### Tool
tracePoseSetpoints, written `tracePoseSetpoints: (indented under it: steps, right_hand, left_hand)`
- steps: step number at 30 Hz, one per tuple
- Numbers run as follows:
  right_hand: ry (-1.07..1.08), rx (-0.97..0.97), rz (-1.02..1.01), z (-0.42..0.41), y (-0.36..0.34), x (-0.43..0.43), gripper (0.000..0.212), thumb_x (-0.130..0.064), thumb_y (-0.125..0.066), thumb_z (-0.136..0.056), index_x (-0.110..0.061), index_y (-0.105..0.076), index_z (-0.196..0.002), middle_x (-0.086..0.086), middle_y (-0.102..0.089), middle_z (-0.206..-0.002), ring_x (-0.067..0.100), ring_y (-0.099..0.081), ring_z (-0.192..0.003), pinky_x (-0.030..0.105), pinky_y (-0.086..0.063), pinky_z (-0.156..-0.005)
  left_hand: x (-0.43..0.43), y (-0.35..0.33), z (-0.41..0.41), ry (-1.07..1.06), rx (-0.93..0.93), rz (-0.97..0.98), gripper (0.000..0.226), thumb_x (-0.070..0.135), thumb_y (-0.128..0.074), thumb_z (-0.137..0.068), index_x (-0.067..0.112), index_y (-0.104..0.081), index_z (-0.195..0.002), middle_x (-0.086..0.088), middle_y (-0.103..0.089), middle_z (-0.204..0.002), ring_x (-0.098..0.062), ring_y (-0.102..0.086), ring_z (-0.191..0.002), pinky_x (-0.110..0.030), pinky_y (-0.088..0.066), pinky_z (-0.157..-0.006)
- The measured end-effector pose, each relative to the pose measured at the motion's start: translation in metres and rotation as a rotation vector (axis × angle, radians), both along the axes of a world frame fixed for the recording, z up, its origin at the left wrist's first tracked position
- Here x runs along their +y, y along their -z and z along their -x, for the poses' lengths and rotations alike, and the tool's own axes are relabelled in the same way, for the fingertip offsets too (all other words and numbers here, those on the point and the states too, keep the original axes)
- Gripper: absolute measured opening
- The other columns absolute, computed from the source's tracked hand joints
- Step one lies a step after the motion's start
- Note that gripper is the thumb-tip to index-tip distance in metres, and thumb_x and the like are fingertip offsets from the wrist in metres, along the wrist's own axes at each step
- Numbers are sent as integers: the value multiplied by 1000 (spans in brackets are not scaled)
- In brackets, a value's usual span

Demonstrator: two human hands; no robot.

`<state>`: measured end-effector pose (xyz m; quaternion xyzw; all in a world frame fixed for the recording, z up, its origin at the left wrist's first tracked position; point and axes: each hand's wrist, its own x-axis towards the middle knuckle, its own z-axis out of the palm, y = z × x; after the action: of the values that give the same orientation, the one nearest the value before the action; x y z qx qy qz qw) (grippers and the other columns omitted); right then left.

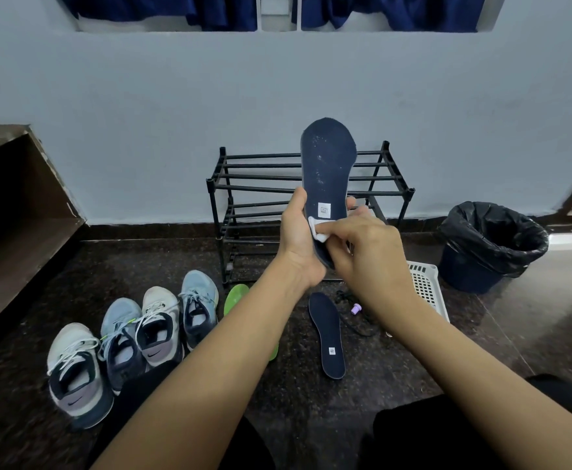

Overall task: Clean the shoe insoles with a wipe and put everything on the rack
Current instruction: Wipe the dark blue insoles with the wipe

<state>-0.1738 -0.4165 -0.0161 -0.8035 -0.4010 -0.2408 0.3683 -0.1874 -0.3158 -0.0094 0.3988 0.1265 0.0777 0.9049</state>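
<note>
Gripping the navy insole (327, 164) around its heel half, the left hand (299, 239) holds it upright, toe up, in front of the black rack (260, 176) that stands against the wall. The right hand (366, 245) pinches a white wipe (318, 230) onto the insole's lower left edge, just below its label. A 2nd navy insole (328, 337) lies flat on the floor, and a green insole (235, 298) is partly hidden by the left forearm. 4 shoes (157, 329) line up to the left. A white basket (425, 286) and a lined bin (491, 245) sit to the right, with open floor beyond the basket.

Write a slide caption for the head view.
Left hand holds a navy insole; right hand presses a white wipe near its heel.
</note>
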Motion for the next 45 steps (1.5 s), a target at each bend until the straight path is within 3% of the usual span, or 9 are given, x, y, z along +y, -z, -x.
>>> tracePoseSetpoints:
  steps: [6,8,12,16,23,26,31,39,45]
  right_hand:
    - [-82,188,54,5,-4,-4,24,-8,-66,-80,-24,-76,-95,2,-74,-84,20,-68,-78,32,-53,-76]
    - [-86,143,23,4,-1,-6,21,-12,-63,-81,-24,-76,-92,2,-73,-83,19,-66,-76,27,-50,-73]
    - [-25,-82,61,-3,4,-2,20,-8,-55,-78,-16,-73,-80,5,-70,-75,29,-62,-72,41,-51,-67]
    - [42,-172,18,-10,-1,-2,18,-4,-58,-74,-13,-74,-76,4,-70,-69,30,-62,-68,43,-50,-64]
    - [-96,109,6,0,-5,-10,21,-3,-69,-77,-19,-76,-89,5,-73,-84,23,-67,-74,26,-51,-74]
    - [-142,127,67,0,-6,-13,22,-4,-70,-77,-21,-76,-90,1,-74,-80,18,-67,-71,34,-54,-71]
    - [-182,110,5,-4,0,-14,23,-6,-67,-76,-21,-76,-91,1,-73,-82,15,-67,-74,30,-51,-71]
    - [-92,-25,-118,-10,0,-8,22,1,-66,-74,-16,-76,-85,-1,-73,-81,21,-66,-75,35,-50,-74]
    - [12,-74,-93,-9,0,-5,23,1,-60,-73,-13,-76,-83,3,-73,-79,27,-65,-73,38,-54,-74]
  left_hand:
    - [10,-3,-4,-93,-43,115,57,49,-32,-102,3,-65,-103,-11,-67,-85,-27,-71,-78,-35,-58,-78]
    - [7,-3,-3,-79,-37,88,59,51,-31,-102,4,-66,-101,-10,-68,-86,-25,-71,-80,-34,-58,-77]
    - [-2,-1,0,-36,0,22,67,58,-28,-100,8,-70,-86,-6,-72,-78,-20,-71,-76,-32,-54,-78]
    - [-11,4,1,11,32,24,67,60,-26,-99,12,-71,-87,-2,-71,-86,-17,-68,-77,-29,-52,-74]
    - [3,-5,-4,-46,-36,77,56,46,-30,-102,4,-66,-92,-10,-67,-80,-24,-70,-76,-32,-59,-72]
    - [12,-9,-5,-85,-75,118,56,47,-31,-102,3,-65,-96,-12,-65,-83,-28,-70,-78,-36,-59,-75]
    - [14,-11,-5,-122,-94,117,57,51,-31,-102,5,-65,-99,-11,-67,-84,-27,-69,-83,-37,-56,-81]
    - [-10,-4,-2,-30,-14,8,71,58,-29,-100,10,-74,-74,-6,-72,-75,-18,-71,-72,-31,-54,-74]
    - [-17,2,-2,14,53,60,62,60,-31,-98,13,-71,-96,-3,-72,-91,-19,-68,-88,-28,-53,-77]
